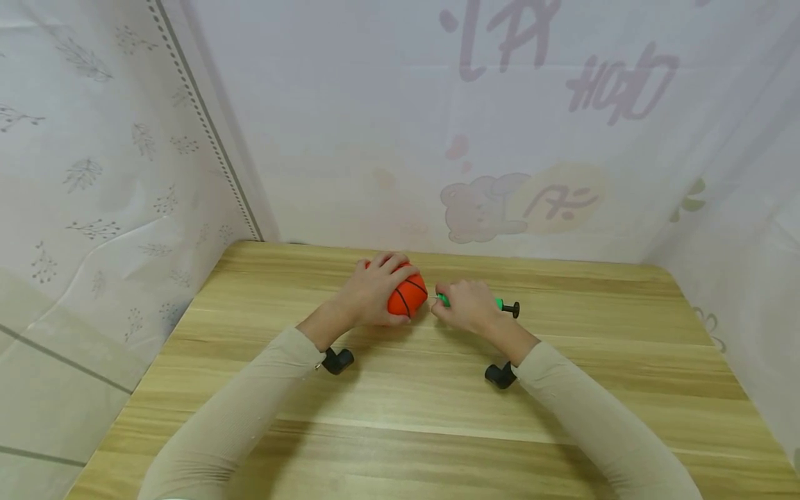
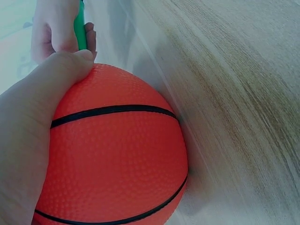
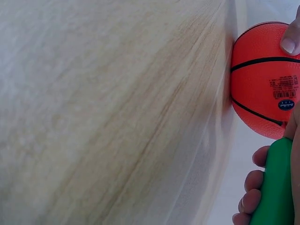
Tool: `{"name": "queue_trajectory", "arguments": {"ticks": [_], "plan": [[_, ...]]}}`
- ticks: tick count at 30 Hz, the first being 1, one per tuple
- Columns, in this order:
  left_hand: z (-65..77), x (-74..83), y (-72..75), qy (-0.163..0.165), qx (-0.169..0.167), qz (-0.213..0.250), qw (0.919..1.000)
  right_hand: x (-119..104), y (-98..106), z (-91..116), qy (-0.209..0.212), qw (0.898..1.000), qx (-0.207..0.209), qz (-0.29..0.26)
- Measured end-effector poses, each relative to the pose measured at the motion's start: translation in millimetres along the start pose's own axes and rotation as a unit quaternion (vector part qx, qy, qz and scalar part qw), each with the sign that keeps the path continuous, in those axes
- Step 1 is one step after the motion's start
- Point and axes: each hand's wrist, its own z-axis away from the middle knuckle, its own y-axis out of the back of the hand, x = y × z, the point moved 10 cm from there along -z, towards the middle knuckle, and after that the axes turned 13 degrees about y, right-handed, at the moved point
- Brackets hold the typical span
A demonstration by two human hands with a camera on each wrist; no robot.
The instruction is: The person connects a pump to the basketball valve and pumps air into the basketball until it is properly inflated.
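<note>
A small orange-red ball with black lines (image 1: 407,297), marked like a basketball, rests on the wooden table. My left hand (image 1: 373,292) grips it from the left and above, its thumb along the near side in the left wrist view. To the right, my right hand (image 1: 470,305) holds a green hand pump (image 3: 276,187) with its fingers curled round the barrel. The pump's thin needle (image 1: 432,297) points at the ball's right side; whether its tip is inside I cannot tell. A black pump handle (image 1: 515,310) sticks out beyond the right hand. The right wrist view shows a printed barcode on the ball.
The wooden table (image 1: 400,410) ends at a printed fabric backdrop (image 1: 350,139) behind the hands, and more fabric hangs at both sides. Black wrist-mounted pieces (image 1: 338,361) show below each wrist.
</note>
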Motion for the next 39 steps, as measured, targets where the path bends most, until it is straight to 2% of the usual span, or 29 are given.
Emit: {"name": "queue_trajectory", "arguments": {"ticks": [7,17,27,35,39], "plan": [[-0.1,-0.3,0.8,-0.001,0.004,0.005,1.0000,0.4,1.2,1.1,0.001,1.000,0.000,0.002],[-0.5,1.6,0.3,-0.001,0.000,-0.003,1.0000,-1.5,5.1,3.6,0.024,0.999,0.034,0.011],[-0.9,1.3,-1.1,0.001,-0.004,-0.005,1.0000,1.3,3.6,7.3,0.015,0.999,0.027,0.016],[-1.3,-0.5,-1.7,0.004,-0.003,0.009,0.9999,25.2,4.0,23.2,-0.007,1.000,0.010,-0.008],[-2.2,0.1,-1.6,0.001,0.000,0.007,1.0000,33.3,7.8,30.9,0.008,1.000,0.002,-0.010]]}}
